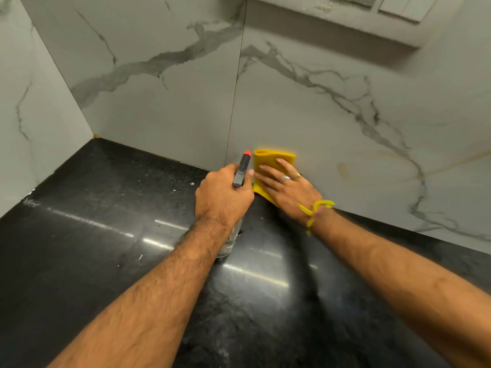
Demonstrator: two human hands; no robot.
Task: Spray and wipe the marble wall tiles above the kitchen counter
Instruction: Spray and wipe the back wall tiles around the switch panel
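White marble wall tiles with grey veins rise behind a black stone counter. My right hand lies flat on a folded yellow cloth and presses it against the wall just above the counter's back edge. Beside it, my left hand grips a spray bottle with a dark head and a red nozzle tip that points at the wall. The bottle's clear body shows below my wrist, close over the counter.
A second marble wall meets the back wall at a corner on the left. A switch plate and a recessed ledge sit at the top right. The glossy counter carries small white specks and light streaks.
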